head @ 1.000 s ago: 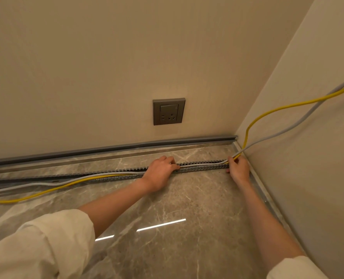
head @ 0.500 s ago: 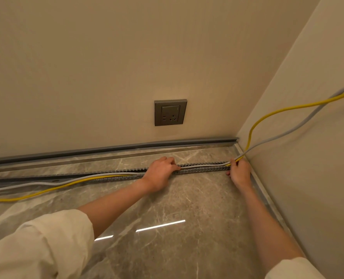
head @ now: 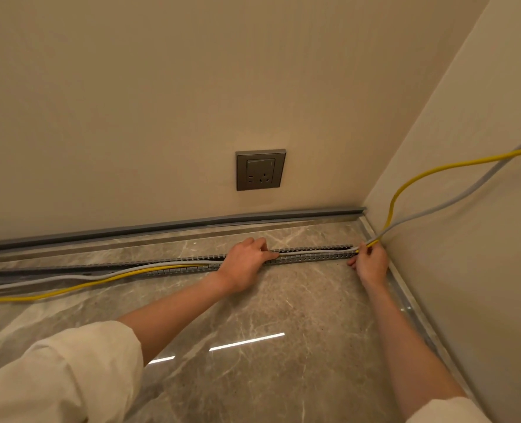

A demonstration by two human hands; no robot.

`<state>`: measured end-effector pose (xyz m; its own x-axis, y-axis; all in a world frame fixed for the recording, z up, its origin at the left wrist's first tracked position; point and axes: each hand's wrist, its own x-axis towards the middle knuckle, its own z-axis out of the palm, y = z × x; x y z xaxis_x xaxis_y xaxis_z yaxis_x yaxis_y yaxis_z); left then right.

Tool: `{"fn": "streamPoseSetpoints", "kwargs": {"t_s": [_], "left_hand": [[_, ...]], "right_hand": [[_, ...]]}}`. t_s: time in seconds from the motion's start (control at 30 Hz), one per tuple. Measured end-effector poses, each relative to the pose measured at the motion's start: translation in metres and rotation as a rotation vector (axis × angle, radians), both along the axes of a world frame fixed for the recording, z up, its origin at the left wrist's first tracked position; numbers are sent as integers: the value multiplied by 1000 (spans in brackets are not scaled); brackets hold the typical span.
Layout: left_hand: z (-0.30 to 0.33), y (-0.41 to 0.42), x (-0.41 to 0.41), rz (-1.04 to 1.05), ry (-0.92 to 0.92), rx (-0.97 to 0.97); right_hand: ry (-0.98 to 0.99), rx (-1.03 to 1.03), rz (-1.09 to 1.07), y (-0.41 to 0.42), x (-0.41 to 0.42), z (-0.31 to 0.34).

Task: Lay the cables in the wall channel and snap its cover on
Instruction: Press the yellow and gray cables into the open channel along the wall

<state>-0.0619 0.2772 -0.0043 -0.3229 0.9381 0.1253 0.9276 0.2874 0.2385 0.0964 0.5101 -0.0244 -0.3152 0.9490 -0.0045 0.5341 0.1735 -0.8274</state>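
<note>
Cable-laying, little changed over the last second — left hand (head: pixel 247 261) stayed curled on the channel (head: pixel 311 257), right hand (head: pixel 370 261) pinching yellow cable (head: pixel 100 280) and grey cable (head: pixel 121 271) at its end; left stretch still unseated, cover not fitted.

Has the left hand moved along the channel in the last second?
No. The left hand sits at the same spot on the channel, just below and left of the wall socket, as before.
</note>
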Motion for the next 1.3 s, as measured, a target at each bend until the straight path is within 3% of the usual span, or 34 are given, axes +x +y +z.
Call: {"fn": "streamPoseSetpoints", "kwargs": {"t_s": [0.43,0.67,0.93,1.07,1.3], "left_hand": [[1,-5,2,-103,166,19],[-1,-10,3,-100,193,42],[6,-9,7,28,33,35],[8,-7,4,8,33,37],[5,12,10,-20,58,83]], "right_hand": [[-40,-180,-24,17,-6,11],[-142,35,-136,3,-11,16],[164,94,-353,-24,-11,12],[195,194,-313,-31,-12,11],[16,370,-143,-30,-9,11]]}}
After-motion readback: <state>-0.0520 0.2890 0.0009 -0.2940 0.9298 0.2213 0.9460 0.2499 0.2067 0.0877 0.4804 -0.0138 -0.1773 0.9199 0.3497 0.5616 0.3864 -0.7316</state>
